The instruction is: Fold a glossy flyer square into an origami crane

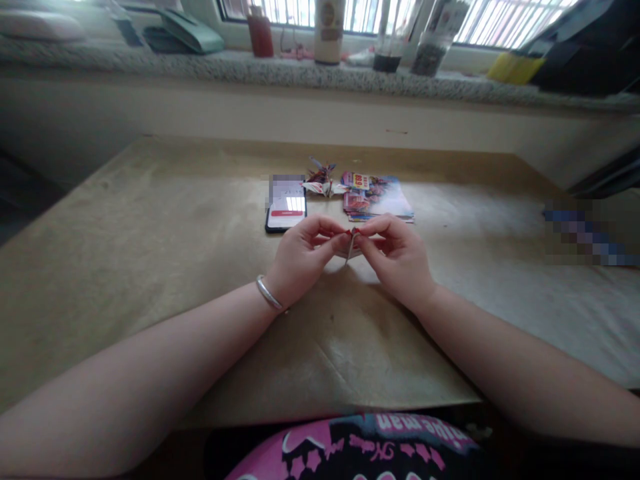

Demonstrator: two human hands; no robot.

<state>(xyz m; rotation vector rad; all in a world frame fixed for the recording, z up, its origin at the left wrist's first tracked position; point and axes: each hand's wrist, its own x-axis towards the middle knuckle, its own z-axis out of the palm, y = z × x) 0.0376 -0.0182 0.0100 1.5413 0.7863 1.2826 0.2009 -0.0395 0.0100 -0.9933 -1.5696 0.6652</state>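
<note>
Between my two hands, over the middle of the table, is a small piece of folded paper [349, 252], pale with a little red at its top. My left hand [311, 250], with a silver bangle at the wrist, pinches its left side. From the right, my right hand [395, 250] pinches the other side with thumb and forefinger. The fingertips hide much of the paper. Just beyond my hands lie folded paper cranes, a whitish one [327, 189] in front of a darker one [320, 173].
A phone [286, 217] with a lit screen lies behind my left hand. Behind my right hand is a stack of colourful printed paper [387, 197]. Bottles, including a red one [260, 33], stand along the speckled windowsill [280, 75]. A blurred-out item [590, 233] lies at the right.
</note>
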